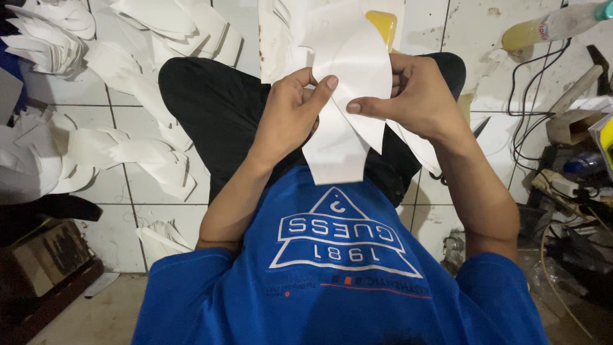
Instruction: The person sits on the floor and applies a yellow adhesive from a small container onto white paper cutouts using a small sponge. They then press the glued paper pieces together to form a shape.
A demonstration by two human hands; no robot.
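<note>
I sit on a white tiled floor in a blue shirt and black trousers. My left hand (290, 112) and my right hand (408, 96) are both closed on a bundle of white cut-out sheets (348, 76), held upright over my lap. My left thumb presses on the front sheet and my right fingers pinch its right edge. The sheets' long pointed ends hang down toward my chest. A yellow object (383, 25) shows behind the sheets' top.
Piles of similar white cut-outs (121, 153) lie on the floor at left and top left. A plastic bottle with yellowish liquid (549, 29), black cables (530, 108) and clutter lie at right. A brown wooden block (45, 259) sits bottom left.
</note>
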